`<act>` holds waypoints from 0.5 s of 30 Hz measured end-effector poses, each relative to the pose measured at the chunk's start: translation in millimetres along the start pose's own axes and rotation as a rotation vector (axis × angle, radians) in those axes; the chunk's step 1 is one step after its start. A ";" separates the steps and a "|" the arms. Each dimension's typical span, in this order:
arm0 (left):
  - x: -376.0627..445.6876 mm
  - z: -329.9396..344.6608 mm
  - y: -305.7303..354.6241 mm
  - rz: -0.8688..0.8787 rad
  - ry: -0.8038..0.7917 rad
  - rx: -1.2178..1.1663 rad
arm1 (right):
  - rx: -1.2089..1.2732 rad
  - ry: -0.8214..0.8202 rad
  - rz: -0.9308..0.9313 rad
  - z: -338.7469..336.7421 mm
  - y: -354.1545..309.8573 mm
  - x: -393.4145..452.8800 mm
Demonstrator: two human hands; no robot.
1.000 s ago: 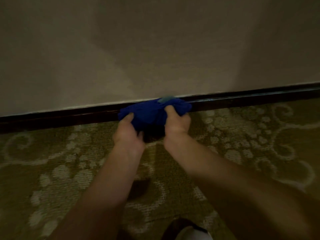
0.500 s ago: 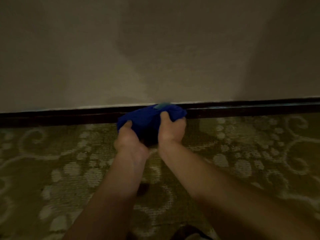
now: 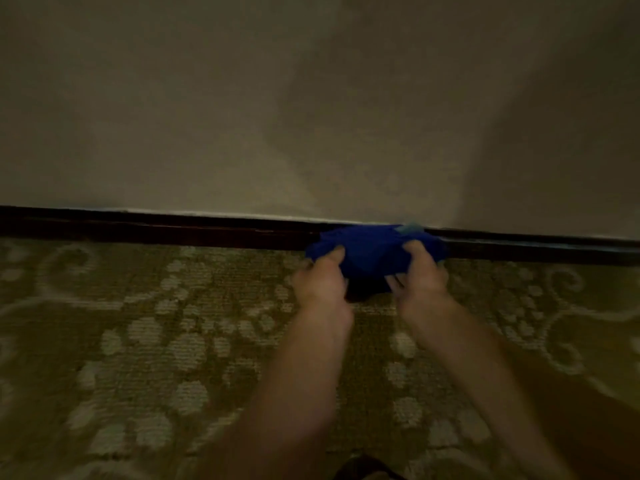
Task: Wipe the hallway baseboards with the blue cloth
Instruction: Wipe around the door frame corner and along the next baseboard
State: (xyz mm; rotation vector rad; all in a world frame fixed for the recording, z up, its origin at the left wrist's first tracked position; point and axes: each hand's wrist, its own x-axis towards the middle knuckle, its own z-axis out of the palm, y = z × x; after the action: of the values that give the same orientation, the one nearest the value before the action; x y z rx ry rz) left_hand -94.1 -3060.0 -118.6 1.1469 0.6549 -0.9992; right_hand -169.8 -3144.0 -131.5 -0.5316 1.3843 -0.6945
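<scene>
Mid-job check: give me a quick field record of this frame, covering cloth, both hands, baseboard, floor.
cloth: bunched blue fabric cloth, pressed against the baseboard
left hand: left hand grips the cloth's left end
right hand: right hand grips its right end
baseboard: dark glossy wooden baseboard along the beige wall
floor: olive patterned carpet

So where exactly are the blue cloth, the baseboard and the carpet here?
blue cloth (image 3: 367, 249): head view, middle of the bunched fabric between the hands.
baseboard (image 3: 173, 230): head view, bare dark strip left of the cloth.
carpet (image 3: 156, 341): head view, patterned area at left.
</scene>
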 end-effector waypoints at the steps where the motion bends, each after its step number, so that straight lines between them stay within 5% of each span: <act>1: -8.1 2.5 -6.1 -0.026 0.032 -0.055 | -0.049 -0.030 0.008 -3.9 -1.4 -2.6; 5: -44.1 16.0 -3.1 0.000 0.194 -0.164 | -0.157 -0.122 0.002 -11.7 -3.1 -29.8; 10: -76.7 19.4 23.1 -0.004 0.144 -0.012 | -0.181 -0.201 0.026 -33.6 -36.7 -77.8; 15: -58.9 7.9 10.3 -0.202 0.028 0.156 | -0.433 -0.233 0.040 -65.1 -54.8 -100.9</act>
State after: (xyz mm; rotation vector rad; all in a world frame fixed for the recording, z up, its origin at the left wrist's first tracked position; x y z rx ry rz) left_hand -110.9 -3048.7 -61.8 1.2504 0.7365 -1.2247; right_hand -246.0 -3106.1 -30.7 -0.8946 1.3221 -0.2848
